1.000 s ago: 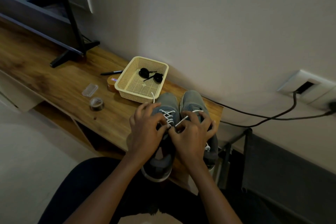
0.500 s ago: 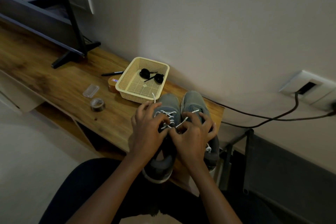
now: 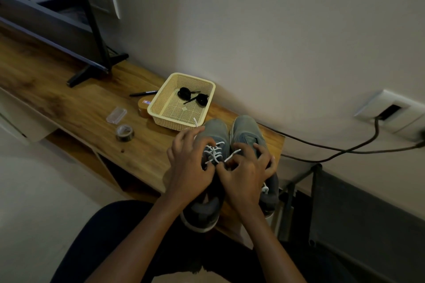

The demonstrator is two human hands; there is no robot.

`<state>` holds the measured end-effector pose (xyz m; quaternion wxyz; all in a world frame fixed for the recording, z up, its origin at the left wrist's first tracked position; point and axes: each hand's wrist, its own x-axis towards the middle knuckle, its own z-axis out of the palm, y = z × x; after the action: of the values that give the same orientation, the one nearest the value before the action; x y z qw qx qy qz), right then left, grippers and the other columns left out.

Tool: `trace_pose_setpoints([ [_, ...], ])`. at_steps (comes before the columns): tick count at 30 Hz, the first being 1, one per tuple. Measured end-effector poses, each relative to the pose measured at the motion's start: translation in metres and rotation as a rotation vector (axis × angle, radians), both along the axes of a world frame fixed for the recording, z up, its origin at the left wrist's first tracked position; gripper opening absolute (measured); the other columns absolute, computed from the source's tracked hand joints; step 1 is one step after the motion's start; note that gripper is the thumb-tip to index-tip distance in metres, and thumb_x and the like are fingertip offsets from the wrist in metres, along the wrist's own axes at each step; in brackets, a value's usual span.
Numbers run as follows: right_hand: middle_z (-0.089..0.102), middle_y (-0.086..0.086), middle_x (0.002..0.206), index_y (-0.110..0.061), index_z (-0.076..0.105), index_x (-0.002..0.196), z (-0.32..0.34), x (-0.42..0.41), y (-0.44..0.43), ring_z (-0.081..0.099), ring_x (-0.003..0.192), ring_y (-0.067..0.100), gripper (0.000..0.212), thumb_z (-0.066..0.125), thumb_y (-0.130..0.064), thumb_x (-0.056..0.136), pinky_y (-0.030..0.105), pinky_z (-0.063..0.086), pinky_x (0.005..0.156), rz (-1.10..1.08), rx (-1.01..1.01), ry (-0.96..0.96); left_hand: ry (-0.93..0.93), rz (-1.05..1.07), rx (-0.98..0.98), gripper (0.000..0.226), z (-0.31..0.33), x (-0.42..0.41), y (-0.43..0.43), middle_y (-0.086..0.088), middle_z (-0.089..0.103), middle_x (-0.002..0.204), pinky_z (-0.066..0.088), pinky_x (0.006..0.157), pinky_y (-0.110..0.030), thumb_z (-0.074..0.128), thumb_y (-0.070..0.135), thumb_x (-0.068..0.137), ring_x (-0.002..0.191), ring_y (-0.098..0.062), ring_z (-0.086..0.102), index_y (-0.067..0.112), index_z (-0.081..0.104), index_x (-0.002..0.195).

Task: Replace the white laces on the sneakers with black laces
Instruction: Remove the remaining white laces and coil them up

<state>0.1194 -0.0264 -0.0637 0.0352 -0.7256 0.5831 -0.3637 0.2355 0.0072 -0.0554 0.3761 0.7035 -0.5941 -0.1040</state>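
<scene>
Two grey sneakers stand side by side at the right end of the wooden shelf, toes toward the wall: the left sneaker (image 3: 215, 132) and the right sneaker (image 3: 246, 128). A white lace (image 3: 213, 153) crosses the left sneaker's eyelets. My left hand (image 3: 187, 167) rests on that shoe, fingers curled at the lace. My right hand (image 3: 245, 173) pinches a loose end of the white lace, which sticks out to the right. Two coiled black laces (image 3: 193, 96) lie in the cream basket (image 3: 161, 108) behind the shoes.
On the wooden shelf (image 3: 69, 99) sit a tape roll (image 3: 124, 132), a small clear box (image 3: 116, 115), a black marker (image 3: 142, 93) and a brown round tin (image 3: 143, 108). A black stand foot (image 3: 92, 69) is at the left. A cable (image 3: 333, 149) runs to a wall socket (image 3: 388, 111).
Both hands have worked at the left sneaker's lace; the loose lace end in my right hand has shifted slightly. The shoes have not moved.
</scene>
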Motion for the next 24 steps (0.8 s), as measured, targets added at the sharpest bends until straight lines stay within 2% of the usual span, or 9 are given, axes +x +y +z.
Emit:
trace_pose_setpoints([
  [4, 0.066, -0.007, 0.106, -0.017, 0.068, 0.056, 0.0000, 0.0000, 0.0006, 0.037, 0.122, 0.023, 0.013, 0.075, -0.026, 0.063, 0.053, 0.017, 0.104, 0.011, 0.000, -0.014, -0.117, -0.040, 0.053, 0.022, -0.0028, 0.0005, 0.0001, 0.007, 0.036, 0.147, 0.017, 0.104, -0.047, 0.077, 0.022, 0.072, 0.139, -0.018, 0.008, 0.029, 0.063, 0.088],
  [8, 0.067, -0.007, 0.105, -0.018, 0.067, 0.056, 0.0004, 0.0004, 0.0013, 0.038, 0.120, 0.023, 0.014, 0.074, -0.028, 0.063, 0.054, 0.020, 0.102, 0.007, -0.010, -0.007, -0.125, -0.003, 0.022, 0.017, -0.0045, 0.0004, -0.0012, 0.008, 0.044, 0.142, 0.017, 0.102, -0.046, 0.078, 0.025, 0.072, 0.138, -0.020, 0.017, 0.026, 0.064, 0.082],
  [11, 0.067, -0.006, 0.104, -0.018, 0.066, 0.055, -0.0004, 0.0004, 0.0014, 0.037, 0.119, 0.022, 0.014, 0.076, -0.025, 0.062, 0.054, 0.021, 0.102, -0.004, -0.011, 0.006, -0.012, 0.126, -0.036, 0.013, 0.0001, -0.0007, -0.0003, 0.009, 0.051, 0.134, 0.016, 0.102, -0.040, 0.074, 0.024, 0.077, 0.135, -0.020, 0.028, 0.023, 0.062, 0.080],
  [13, 0.067, -0.005, 0.105, -0.017, 0.065, 0.054, -0.0013, 0.0011, 0.0014, 0.036, 0.119, 0.022, 0.014, 0.077, -0.022, 0.061, 0.054, 0.020, 0.102, -0.002, -0.001, 0.001, 0.152, 0.261, -0.021, 0.012, 0.0026, 0.0036, -0.0009, 0.011, 0.051, 0.132, 0.018, 0.104, -0.039, 0.070, 0.024, 0.082, 0.133, -0.018, 0.028, 0.023, 0.058, 0.079],
  [15, 0.067, -0.005, 0.105, -0.018, 0.065, 0.054, -0.0017, 0.0014, 0.0014, 0.037, 0.118, 0.023, 0.014, 0.076, -0.022, 0.060, 0.054, 0.020, 0.102, -0.003, -0.007, 0.007, 0.229, 0.285, 0.008, 0.013, 0.0015, 0.0061, -0.0021, 0.011, 0.047, 0.136, 0.021, 0.105, -0.040, 0.067, 0.022, 0.084, 0.134, -0.020, 0.026, 0.025, 0.055, 0.084],
  [17, 0.067, -0.006, 0.105, -0.018, 0.065, 0.054, -0.0020, 0.0014, 0.0005, 0.037, 0.118, 0.023, 0.015, 0.077, -0.022, 0.060, 0.052, 0.020, 0.102, -0.003, -0.019, 0.006, 0.175, 0.177, 0.034, 0.022, 0.0001, 0.0040, -0.0015, 0.008, 0.040, 0.143, 0.022, 0.106, -0.044, 0.067, 0.017, 0.082, 0.137, -0.023, 0.021, 0.027, 0.054, 0.096],
  [19, 0.067, -0.006, 0.106, -0.017, 0.067, 0.055, -0.0019, 0.0005, 0.0000, 0.036, 0.118, 0.022, 0.014, 0.078, -0.022, 0.060, 0.050, 0.019, 0.102, -0.003, -0.028, 0.000, 0.064, 0.050, 0.077, 0.037, -0.0001, -0.0009, 0.0003, 0.010, 0.029, 0.149, 0.015, 0.108, -0.046, 0.067, 0.015, 0.077, 0.140, -0.018, 0.009, 0.029, 0.054, 0.109],
  [21, 0.066, -0.007, 0.106, -0.016, 0.068, 0.057, -0.0022, -0.0005, 0.0005, 0.036, 0.119, 0.022, 0.012, 0.077, -0.023, 0.061, 0.050, 0.018, 0.103, 0.000, -0.033, -0.007, -0.043, -0.008, 0.086, 0.033, -0.0010, -0.0032, 0.0011, 0.010, 0.023, 0.152, 0.008, 0.108, -0.047, 0.069, 0.018, 0.075, 0.141, -0.017, 0.002, 0.031, 0.058, 0.103],
  [24, 0.066, -0.007, 0.107, -0.016, 0.069, 0.058, -0.0023, -0.0007, 0.0014, 0.036, 0.119, 0.021, 0.011, 0.075, -0.024, 0.063, 0.052, 0.018, 0.104, 0.003, -0.029, -0.018, -0.109, -0.010, 0.103, 0.018, -0.0034, -0.0017, 0.0000, 0.007, 0.028, 0.152, 0.008, 0.105, -0.047, 0.074, 0.027, 0.076, 0.142, -0.020, 0.003, 0.029, 0.062, 0.089],
])
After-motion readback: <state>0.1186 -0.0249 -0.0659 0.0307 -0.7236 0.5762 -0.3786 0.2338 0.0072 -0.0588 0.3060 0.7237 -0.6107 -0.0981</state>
